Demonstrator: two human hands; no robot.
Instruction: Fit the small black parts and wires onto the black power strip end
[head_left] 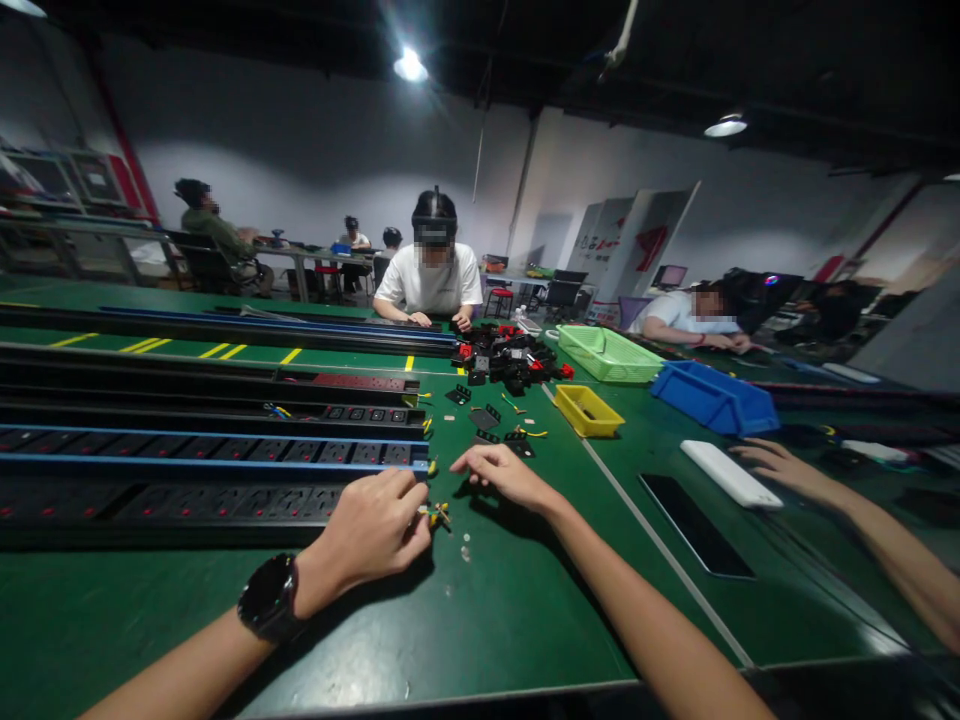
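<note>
My left hand, with a black watch on its wrist, is closed in a pinch on a small yellow-and-black wire piece at the end of a long black power strip. My right hand rests on the green table, fingers curled down at a small dark part; what they hold is hidden. Small black brackets and a few screws lie close by.
Several long power strips fill the left. A pile of black and red parts, a yellow bin, a green basket and a blue bin stand beyond. Another person's hand reaches near a white device on the right. Workers sit opposite.
</note>
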